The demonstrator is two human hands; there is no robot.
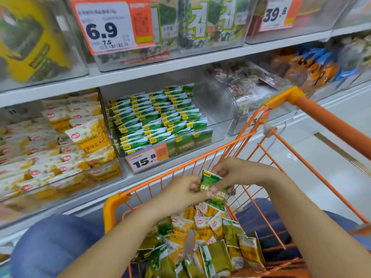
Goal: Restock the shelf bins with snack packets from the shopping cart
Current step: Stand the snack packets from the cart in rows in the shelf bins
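Both hands hold a small stack of green snack packets above the orange wire shopping cart. My left hand grips the stack from the left, and my right hand pinches its top edge from the right. Below them the cart holds a heap of several green and yellow packets. On the shelf ahead, a clear bin holds rows of matching green packets, with bare room at its right end. To its left a bin of yellow packets is full.
A 15.8 price tag hangs on the green bin's front. Further bins with dark packets and orange-blue packets stand to the right. The upper shelf carries seaweed packs and a 6.9 tag. My knees in blue trousers flank the cart.
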